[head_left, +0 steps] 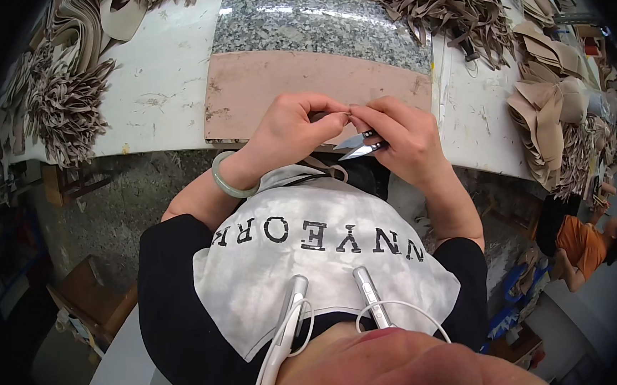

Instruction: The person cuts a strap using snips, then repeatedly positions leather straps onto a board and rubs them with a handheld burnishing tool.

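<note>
Left hand [286,128] pinches something tiny [349,112] over the near edge of the flat pink board [244,86], fingertips against the right hand [410,135], which clasps silver-bladed metal snips [363,151]; right of the board, stacked taupe curved pieces [536,119] lie on the white worktop [472,124]

Shiny metal snips [364,150], matt board [265,79], glossy stone-look slab [304,34]

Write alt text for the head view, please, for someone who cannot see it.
A person's left hand and right hand meet at the fingertips by a pinkish board, the right holding metal snips; anything pinched is too small to identify. Taupe strips lie bundled on both sides of the white table; a co-worker in orange is at right.
</note>
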`<state>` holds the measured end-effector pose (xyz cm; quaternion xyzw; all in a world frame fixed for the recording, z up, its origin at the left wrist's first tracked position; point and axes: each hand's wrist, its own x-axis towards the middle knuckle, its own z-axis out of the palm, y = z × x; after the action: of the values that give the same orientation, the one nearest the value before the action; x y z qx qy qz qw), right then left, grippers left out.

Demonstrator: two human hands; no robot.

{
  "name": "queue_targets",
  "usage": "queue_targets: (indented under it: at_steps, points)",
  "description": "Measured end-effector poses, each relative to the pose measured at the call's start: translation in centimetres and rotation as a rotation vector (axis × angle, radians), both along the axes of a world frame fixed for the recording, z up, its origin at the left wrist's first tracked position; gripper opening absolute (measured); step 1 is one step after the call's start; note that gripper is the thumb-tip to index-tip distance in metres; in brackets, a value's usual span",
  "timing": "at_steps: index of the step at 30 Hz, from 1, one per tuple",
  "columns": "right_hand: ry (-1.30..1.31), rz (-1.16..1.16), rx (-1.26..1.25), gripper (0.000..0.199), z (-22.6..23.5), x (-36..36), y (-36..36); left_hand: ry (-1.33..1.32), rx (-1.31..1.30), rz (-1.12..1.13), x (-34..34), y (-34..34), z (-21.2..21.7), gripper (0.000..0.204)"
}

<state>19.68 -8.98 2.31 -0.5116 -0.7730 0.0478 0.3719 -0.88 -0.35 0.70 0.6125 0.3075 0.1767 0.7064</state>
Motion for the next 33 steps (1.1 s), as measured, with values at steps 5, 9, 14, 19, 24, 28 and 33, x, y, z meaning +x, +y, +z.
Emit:
queue_targets:
  at_steps: [5, 9, 14, 19, 24, 28, 33]
  points:
    - [-0.074, 0.052, -0.103, 0.027, 0.0, -0.1, 0.1, -0.006, -0.044, -0.014, -0.1, 0.0, -0.1, 0.017]
    - [-0.025, 0.072, -0.192, 0.022, -0.6, 0.1, 0.2, 0.029, -0.028, -0.058, 0.0, 0.5, 0.6, 0.016]
    - [0.599, 0.04, -1.064, 0.021, -0.1, 2.0, 0.7, 0.216, 0.093, -0.22, 0.7, 2.2, 1.0, 0.02]
    - [0.288, 0.062, -0.472, 0.023, -1.1, 2.4, -0.1, 0.146, 0.004, -0.162, 1.7, 2.5, 0.0, 0.019]
    - [0.185, -0.039, -0.287, 0.022, -1.3, 1.9, -1.0, 0.074, 0.091, -0.118, 2.9, 1.4, -0.6, 0.018]
    - [0.315, -0.056, -0.48, 0.016, -1.2, 2.3, -2.5, 0.167, 0.126, -0.279, 3.5, 0.8, 0.2, 0.013]
    - [0.593, -0.218, -0.505, 0.015, -3.2, 8.1, -3.9, 0.18, 0.211, -0.357, 3.7, 3.7, 2.8, 0.016]
